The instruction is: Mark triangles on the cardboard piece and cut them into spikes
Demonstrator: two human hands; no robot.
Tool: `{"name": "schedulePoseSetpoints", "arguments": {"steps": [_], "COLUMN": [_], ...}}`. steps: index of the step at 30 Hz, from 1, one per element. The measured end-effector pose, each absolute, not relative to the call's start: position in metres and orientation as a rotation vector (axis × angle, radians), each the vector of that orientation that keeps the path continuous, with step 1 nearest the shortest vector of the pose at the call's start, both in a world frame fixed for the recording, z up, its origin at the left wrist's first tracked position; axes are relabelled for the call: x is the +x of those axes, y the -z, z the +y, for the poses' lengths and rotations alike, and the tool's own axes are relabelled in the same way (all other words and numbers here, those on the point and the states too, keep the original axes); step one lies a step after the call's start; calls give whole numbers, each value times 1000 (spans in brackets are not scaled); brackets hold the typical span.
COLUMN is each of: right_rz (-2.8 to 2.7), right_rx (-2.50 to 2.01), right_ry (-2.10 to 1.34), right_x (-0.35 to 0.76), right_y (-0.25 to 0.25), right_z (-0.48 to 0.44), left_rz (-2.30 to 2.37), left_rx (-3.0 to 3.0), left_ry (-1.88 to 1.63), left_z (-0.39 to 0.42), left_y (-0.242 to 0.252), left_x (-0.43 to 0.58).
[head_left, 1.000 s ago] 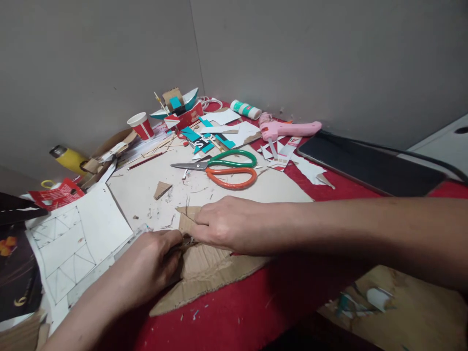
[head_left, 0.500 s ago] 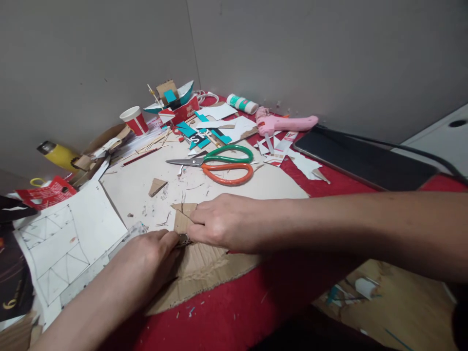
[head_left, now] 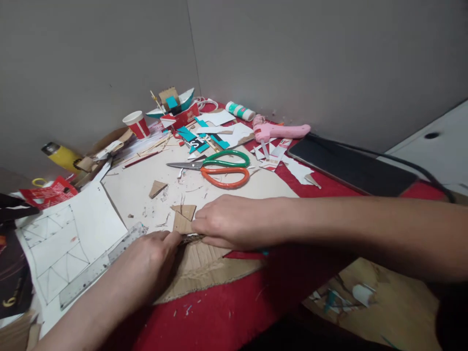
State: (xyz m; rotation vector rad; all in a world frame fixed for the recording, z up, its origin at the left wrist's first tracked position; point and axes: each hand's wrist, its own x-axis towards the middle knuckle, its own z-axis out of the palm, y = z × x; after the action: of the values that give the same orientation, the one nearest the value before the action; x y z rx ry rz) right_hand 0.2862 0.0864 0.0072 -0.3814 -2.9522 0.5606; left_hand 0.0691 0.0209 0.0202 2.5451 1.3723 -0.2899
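Observation:
A large piece of brown corrugated cardboard point(head_left: 204, 273) lies at the table's front edge, its raised edge between my hands. My left hand point(head_left: 155, 251) is closed on that edge from the left, its fingertips partly hidden. My right hand point(head_left: 223, 222) is closed on the same edge a little to the right, most fingers tucked under. Just beyond lies a small cut cardboard piece point(head_left: 185, 218), close to my right fingertips. Scissors point(head_left: 219, 168) with one green and one orange handle rest behind my hands, and a smaller cardboard scrap point(head_left: 158, 188) lies left of them.
On the left are a drawn paper pattern point(head_left: 73, 234), a clear ruler point(head_left: 95, 273) and a yellow bottle point(head_left: 62, 157). Farther back stand a paper cup point(head_left: 136, 125) and a model boat point(head_left: 171, 103). A pink glue gun point(head_left: 281, 130) and a phone point(head_left: 351, 168) lie right.
My right hand has shifted slightly right along the cardboard edge, uncovering more of the small cut piece. My left hand keeps nearly the same place. The view has turned a little.

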Motion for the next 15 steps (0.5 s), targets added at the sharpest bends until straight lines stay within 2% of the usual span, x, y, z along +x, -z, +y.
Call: {"name": "schedulePoseSetpoints", "arguments": {"steps": [7,15], "right_rz": [-2940,-2910], "right_rx": [-438,-353], "right_ry": [-689,-592], "right_x": [291,291], "right_y": [-7,-4], "right_z": [90,89], "left_rz": [1567,1406], "left_rx": [2460,2657], "left_ry": [-304,-29], "left_z": [-20,-38], "left_y": [-35,-28], "left_x": [60,75]}}
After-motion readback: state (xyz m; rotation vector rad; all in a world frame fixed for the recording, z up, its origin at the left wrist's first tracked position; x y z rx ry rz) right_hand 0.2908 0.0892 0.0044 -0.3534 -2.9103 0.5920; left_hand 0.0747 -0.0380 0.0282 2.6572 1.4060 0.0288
